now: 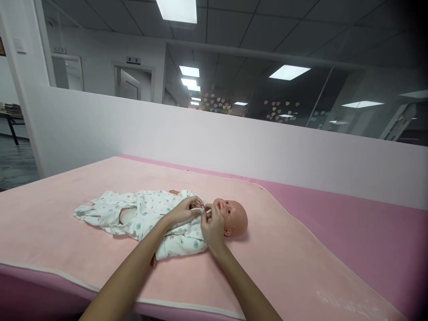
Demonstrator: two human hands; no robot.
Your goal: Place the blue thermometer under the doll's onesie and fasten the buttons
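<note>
**Fastening the doll's collar**

At frame centre, the left hand (183, 210) and right hand (211, 226) pinch the romper (157, 214) neckline on the baby doll (230, 216), lying on the pink mat (284, 263). Judged mid-fastening; next needs aligned edges.

White partition wall (234, 147) — ceiling lights (177, 9)

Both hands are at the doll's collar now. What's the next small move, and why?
Probably draw the two collar edges together and fasten them. The left hand and right hand both pinch the white patterned romper just under the baby doll's chin, and the neckline there looks open.
</note>
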